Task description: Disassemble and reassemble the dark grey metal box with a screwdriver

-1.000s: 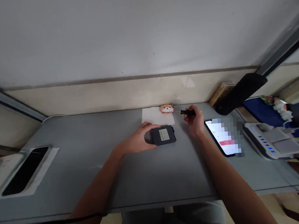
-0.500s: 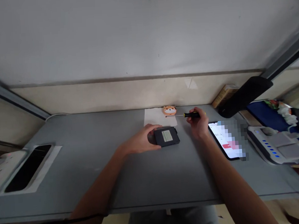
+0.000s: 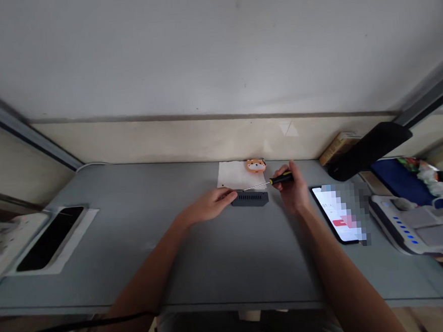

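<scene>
A black box (image 3: 249, 199) with a row of slots stands tilted on the grey table, its slotted side facing me. My left hand (image 3: 212, 203) pinches its left end between thumb and fingers. In my right hand (image 3: 293, 183) is a screwdriver (image 3: 281, 178) with a black and yellow handle. Its thin shaft points left, and the tip is at the box's upper edge; whether it touches is too small to tell. Behind the box lies a white sheet (image 3: 233, 173) with a small dark dot on it. An orange animal-faced case (image 3: 256, 165) sits at the sheet's right corner.
A lit phone (image 3: 333, 216) and a white power strip (image 3: 398, 224) lie on the right. A black cylinder (image 3: 370, 150) leans near a yellowish box (image 3: 337, 146) at the back right. On the left, a dark phone (image 3: 51, 238) rests on white paper.
The black box has tipped up, so its slotted side shows instead of its labelled face. The screwdriver has come down and its tip is now at the box. The view has shifted slightly.
</scene>
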`<state>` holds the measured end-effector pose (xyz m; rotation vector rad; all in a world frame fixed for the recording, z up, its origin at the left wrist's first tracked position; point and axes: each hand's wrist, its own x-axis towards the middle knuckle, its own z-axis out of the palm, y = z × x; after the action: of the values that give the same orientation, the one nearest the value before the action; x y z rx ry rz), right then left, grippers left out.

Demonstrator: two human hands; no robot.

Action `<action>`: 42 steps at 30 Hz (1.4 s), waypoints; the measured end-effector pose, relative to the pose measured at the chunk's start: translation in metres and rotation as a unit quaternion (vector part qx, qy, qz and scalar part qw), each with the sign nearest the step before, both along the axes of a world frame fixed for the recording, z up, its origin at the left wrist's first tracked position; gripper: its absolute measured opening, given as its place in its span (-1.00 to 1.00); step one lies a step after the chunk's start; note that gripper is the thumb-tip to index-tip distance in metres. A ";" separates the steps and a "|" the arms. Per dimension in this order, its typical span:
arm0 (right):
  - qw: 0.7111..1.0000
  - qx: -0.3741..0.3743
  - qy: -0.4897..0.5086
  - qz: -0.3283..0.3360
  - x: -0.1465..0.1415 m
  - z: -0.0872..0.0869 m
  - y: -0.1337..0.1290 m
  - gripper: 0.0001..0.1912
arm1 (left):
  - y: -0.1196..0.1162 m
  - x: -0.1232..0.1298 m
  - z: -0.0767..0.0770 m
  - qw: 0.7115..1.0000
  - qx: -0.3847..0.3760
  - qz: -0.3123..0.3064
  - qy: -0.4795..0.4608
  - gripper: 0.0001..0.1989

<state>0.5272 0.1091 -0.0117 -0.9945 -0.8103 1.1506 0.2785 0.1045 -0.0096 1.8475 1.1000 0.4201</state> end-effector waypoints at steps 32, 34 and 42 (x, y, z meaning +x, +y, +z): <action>0.999 -0.042 -0.004 -0.001 -0.012 -0.006 0.002 -0.41 | 0.004 0.005 -0.024 0.841 0.537 0.022 -0.055 -0.71; 0.999 -0.042 0.006 -0.004 -0.011 -0.006 0.002 -0.42 | 0.003 0.004 -0.024 0.844 0.534 0.023 -0.047 -0.69; 0.999 -0.028 -0.019 0.005 -0.011 -0.006 0.002 -0.45 | 0.005 0.003 -0.027 0.839 0.538 0.056 -0.055 -0.65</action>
<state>0.5161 0.1108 -0.0180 -1.0635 -0.8179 1.1710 0.2812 0.1093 -0.0362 2.6500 0.9449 1.4189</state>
